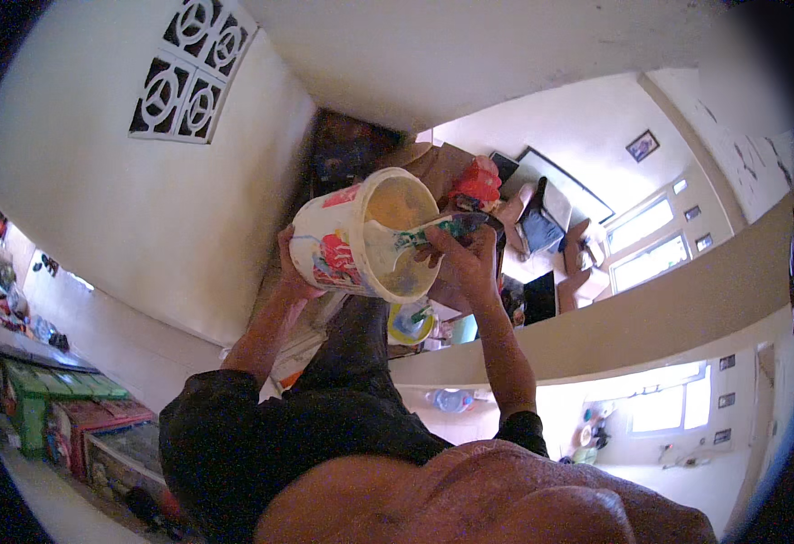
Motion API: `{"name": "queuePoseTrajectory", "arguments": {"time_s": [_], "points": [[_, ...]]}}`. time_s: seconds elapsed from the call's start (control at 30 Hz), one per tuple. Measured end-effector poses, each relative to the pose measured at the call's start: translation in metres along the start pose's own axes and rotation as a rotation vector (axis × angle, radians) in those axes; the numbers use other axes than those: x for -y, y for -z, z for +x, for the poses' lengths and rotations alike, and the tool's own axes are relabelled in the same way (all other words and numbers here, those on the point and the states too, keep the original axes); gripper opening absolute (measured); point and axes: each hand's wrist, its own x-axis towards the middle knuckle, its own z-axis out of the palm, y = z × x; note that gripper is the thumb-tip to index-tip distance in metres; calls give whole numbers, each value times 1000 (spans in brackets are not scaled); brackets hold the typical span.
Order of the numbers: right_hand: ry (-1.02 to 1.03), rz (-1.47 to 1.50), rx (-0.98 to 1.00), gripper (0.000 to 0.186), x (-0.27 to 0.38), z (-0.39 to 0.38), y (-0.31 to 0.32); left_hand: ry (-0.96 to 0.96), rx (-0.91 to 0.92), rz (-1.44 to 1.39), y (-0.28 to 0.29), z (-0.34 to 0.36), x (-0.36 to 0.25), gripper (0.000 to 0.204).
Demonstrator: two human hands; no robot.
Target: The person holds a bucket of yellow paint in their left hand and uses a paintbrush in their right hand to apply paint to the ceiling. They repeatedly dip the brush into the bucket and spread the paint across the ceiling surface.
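So, biggest first: most of the left and top is taken up by a cream-painted wall [225,218], with a white panel of pierced blocks [187,63] set high in it, patterned with rings and spokes. At the lower left, a long green box [62,385] is parked beside other boxes and clutter, well apart from the work.

The main thing here is a round white plastic bucket with red printing [324,238], held up in front of the body, above the dark trousers. It's tipped over sideways, with its mouth turned to the right, and a yellowish-tan coating can be seen inside. Below it, a smaller yellow-rimmed container [412,324] can be spotted, with something green in it. Past the mouth, up and to the right, a bright red bundle [479,181] is seen.

As for the hands: the bucket is supported by the left hand [295,269], curled against its left side, though some fingers are hidden. A slim green-and-white smeared tool [440,228] is gripped by the closed right hand [471,261], thumb laid along it. The tool's pale end is held across the bucket's mouth; whether the inside is touched can't be told.
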Motion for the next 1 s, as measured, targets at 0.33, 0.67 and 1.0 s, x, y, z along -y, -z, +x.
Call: {"name": "queuePoseTrajectory", "arguments": {"time_s": [0.33,0.67,1.0], "points": [[49,11,-85,14,-11,6,9,40,-79,20,-8,-11,0,93],[711,-712,-281,22,14,-10,21,18,-193,64,-13,-16,-11,95],[249,-151,-132,18,-26,-6,8,-18,-318,148,-34,-6,-8,91]]}}
